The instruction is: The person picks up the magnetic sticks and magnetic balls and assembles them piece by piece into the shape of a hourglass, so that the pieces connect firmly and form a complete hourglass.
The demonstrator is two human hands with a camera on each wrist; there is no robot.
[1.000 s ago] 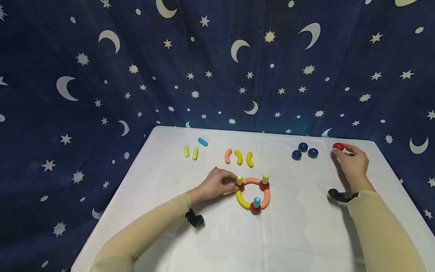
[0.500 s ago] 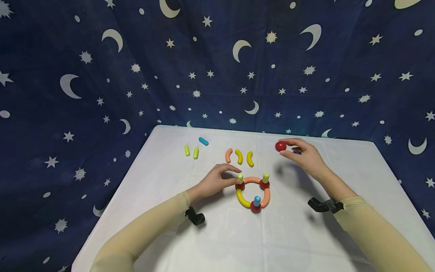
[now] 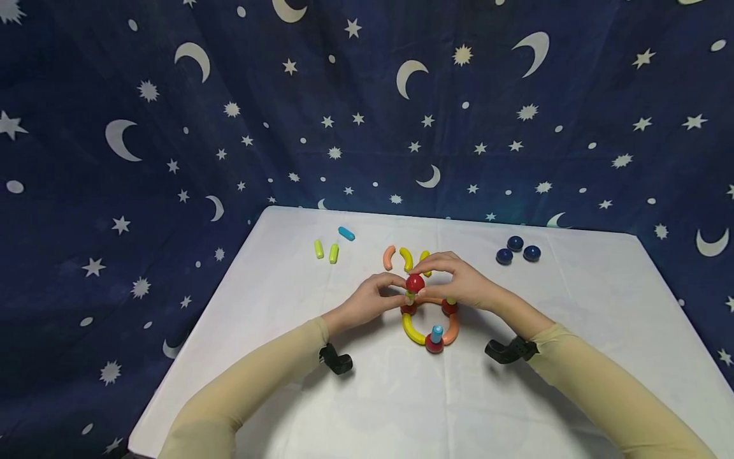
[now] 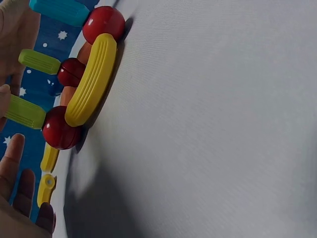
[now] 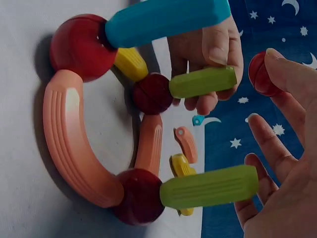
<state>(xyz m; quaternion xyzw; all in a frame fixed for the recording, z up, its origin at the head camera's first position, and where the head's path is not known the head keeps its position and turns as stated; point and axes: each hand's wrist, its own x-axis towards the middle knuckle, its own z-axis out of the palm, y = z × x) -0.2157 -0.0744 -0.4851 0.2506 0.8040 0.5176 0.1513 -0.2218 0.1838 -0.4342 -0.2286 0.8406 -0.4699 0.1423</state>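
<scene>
Near the centre of the head view, both hands work over a ring of pieces on the white table (image 3: 355,414). The left hand (image 3: 369,303) pinches the upright green stick (image 5: 203,83) on the ring's left side between thumb and fingers. The right hand (image 3: 467,284) grips a loose red ball (image 3: 415,284) between thumb and fingertips, its other fingers spread apart. The ball is just above the stick's top — the right-wrist view shows a narrow gap between them.

The ring joins three red base balls (image 3: 434,344) with two orange curved pieces (image 3: 451,329) and one yellow curved piece (image 3: 411,329). A blue stick (image 3: 437,333) stands on the nearest base ball, and a second green stick (image 5: 210,186) on the right-hand one.

Left of the upper middle lie two loose green sticks (image 3: 334,254) and a loose blue stick (image 3: 346,233); above the ring, a loose orange piece (image 3: 388,257) and two loose yellow pieces (image 3: 406,259) — one partly behind the right hand. Three dark blue balls (image 3: 531,254) sit together at upper right.
</scene>
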